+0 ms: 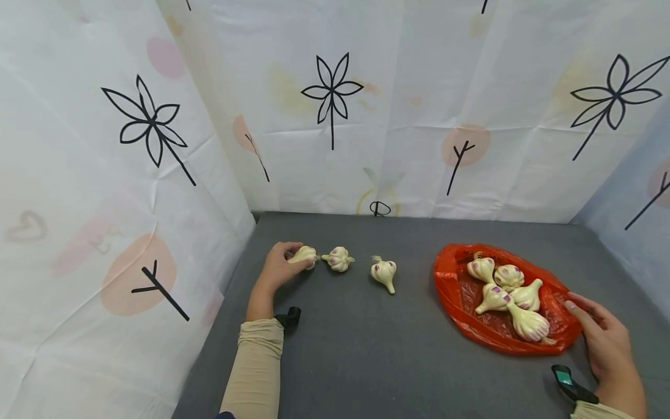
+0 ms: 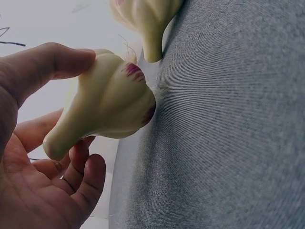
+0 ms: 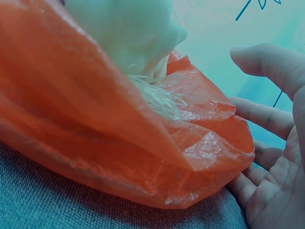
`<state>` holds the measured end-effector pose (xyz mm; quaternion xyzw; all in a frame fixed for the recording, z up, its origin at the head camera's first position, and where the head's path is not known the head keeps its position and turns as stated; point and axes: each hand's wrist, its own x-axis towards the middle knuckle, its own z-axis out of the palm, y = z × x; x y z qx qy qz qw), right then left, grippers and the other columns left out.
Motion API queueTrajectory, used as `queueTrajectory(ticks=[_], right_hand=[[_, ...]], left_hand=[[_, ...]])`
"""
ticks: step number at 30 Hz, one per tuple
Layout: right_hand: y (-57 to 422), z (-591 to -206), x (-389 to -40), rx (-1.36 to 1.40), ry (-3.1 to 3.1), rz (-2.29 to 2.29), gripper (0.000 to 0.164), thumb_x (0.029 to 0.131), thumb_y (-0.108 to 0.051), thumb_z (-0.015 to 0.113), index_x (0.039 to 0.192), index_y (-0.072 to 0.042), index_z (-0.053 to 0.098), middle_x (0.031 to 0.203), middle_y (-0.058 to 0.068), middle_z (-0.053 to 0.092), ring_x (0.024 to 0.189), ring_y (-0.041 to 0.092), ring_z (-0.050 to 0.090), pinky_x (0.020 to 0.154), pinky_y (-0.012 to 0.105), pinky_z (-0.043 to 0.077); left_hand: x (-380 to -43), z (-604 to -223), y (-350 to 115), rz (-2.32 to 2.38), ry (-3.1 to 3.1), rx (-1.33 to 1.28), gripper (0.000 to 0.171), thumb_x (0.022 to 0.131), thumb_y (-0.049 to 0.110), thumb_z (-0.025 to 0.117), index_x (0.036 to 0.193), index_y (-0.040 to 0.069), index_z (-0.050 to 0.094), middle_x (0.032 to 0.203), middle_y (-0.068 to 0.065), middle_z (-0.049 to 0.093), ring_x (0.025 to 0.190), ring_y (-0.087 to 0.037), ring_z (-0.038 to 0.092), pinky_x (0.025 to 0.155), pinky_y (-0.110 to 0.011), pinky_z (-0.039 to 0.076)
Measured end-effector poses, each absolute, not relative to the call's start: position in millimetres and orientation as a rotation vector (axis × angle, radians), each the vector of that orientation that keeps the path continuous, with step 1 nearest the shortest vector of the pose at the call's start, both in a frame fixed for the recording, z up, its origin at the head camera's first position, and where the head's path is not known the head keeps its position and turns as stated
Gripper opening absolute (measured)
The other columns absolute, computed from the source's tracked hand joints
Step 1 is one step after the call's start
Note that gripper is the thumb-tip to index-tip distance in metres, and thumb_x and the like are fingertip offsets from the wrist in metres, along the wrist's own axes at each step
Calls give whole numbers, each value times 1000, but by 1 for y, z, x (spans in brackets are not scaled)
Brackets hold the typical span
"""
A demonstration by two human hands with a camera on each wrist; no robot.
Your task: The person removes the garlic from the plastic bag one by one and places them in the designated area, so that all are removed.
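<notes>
Garlic row on the left, bag held on the right.

Head: I see my left hand (image 1: 280, 263) pinching a garlic bulb (image 1: 304, 255) at the desk (image 1: 366, 349). Left wrist: thumb and fingers (image 2: 78, 167) grip lightly; it could roll. Right wrist: my right hand (image 3: 276, 138), fingers spread, flanks the orange bag (image 3: 95, 133); a nudge might spill it.

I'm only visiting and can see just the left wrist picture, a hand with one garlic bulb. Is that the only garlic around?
Observer: No. Three bulbs lie in a row on the grey table; the left hand grips the leftmost bulb.
Visitor: Any others?
Observer: Yes, about five more garlic bulbs lie on a red plastic bag to the right.
Visitor: What is the other hand doing?
Observer: The right hand rests open at the bag's right edge, holding nothing.
</notes>
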<state>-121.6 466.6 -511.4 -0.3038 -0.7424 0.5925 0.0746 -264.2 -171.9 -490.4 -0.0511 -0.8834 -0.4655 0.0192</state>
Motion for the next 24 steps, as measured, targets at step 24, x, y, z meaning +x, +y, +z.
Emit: queueTrajectory(ticks=[24], right_hand=[[465, -510, -122, -915, -2254, 1738, 45, 104, -47, 66, 147, -48, 54, 116, -39, 44, 138, -6, 37, 103, -2, 33]], left_hand=[[-267, -500, -164, -1444, -2779, -177, 59, 101, 31, 75, 150, 3, 57, 138, -24, 53, 119, -37, 62, 97, -53, 55]])
